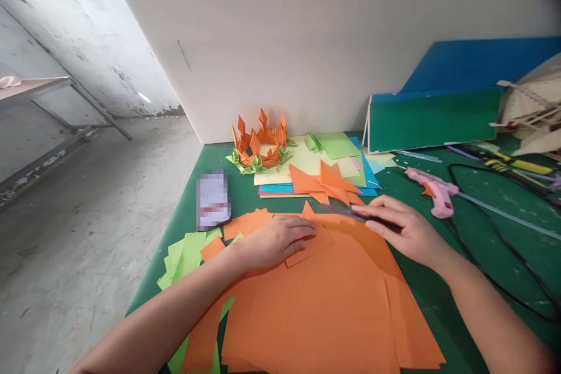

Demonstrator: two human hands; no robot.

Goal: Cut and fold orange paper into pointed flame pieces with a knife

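Observation:
My left hand [280,239] lies flat with fingers stretched, pressing on a small orange paper piece [309,251] over large orange sheets [319,315]. In my right hand [405,228] is a knife [388,223] with a dark handle, its thin blade pointing left above the top edge of the orange sheets. Just beyond the blade lie folded orange paper triangles [324,184]. Behind my left hand stands an orange folded-paper crown [263,146] with green paper leaves around its base.
A phone [213,198] rests to the left, above green paper scraps [186,257]. Stacked coloured paper [298,163] lies at the back. On the right are a pink glue gun [433,190] with a black cable, pliers [512,163] and a green board [433,123].

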